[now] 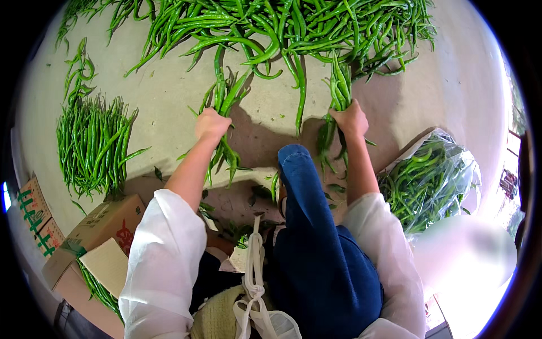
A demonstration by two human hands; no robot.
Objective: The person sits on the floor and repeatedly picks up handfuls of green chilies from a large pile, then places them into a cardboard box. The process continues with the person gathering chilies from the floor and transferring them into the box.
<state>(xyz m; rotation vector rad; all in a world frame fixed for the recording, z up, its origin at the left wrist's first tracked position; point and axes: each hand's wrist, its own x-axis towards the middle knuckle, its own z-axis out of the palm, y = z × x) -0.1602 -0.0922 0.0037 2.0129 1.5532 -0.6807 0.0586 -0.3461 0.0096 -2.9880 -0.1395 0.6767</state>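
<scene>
My left hand (214,123) grips a bunch of long green chili peppers (226,95), their ends fanning out above and below the fist. In my right hand (350,119) is a second, tighter bunch of green peppers (339,80), several more hanging below it. Both hands are held out over the concrete floor (271,101), apart from each other. Just beyond them a big loose heap of long green peppers (296,29) spreads across the floor, and some stray peppers reach back towards my hands.
A neatly aligned pile of peppers (93,144) lies at left. Near it stands an open cardboard box (106,220) with peppers inside. Printed cartons (40,216) sit at far left. On the right is a clear plastic bag (440,178) of peppers. Loose leaves (260,190) litter the floor by my feet.
</scene>
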